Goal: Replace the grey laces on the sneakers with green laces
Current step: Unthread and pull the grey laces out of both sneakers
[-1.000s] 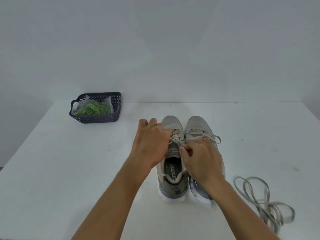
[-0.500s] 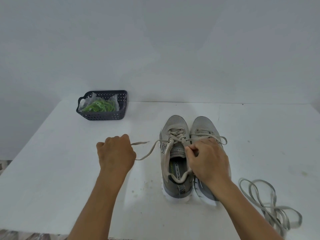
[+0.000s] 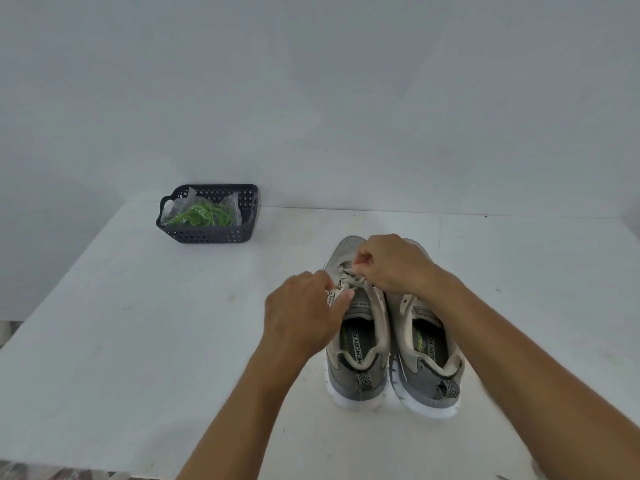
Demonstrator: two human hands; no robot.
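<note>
Two hands work on the grey lace of the left sneaker.

Two sneakers [image 3: 391, 341] stand side by side on the white table [image 3: 104, 323]. The left hand [image 3: 304, 313] pinches the grey lace [image 3: 349, 284] with curled fingers. The right hand [image 3: 391, 265], at 1 o'clock from it, pinches the lace nearer the toe. Green laces [image 3: 204, 216] lie in a dark basket [image 3: 211, 233] at 10 o'clock, well apart from the shoes.

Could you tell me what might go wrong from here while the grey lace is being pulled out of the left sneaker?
1. Both hands, left hand and right hand, pinch the grey lace; nothing pins the left sneaker, so a tug may drag it.
2. It touches the right sneaker, which could be knocked askew.
</note>
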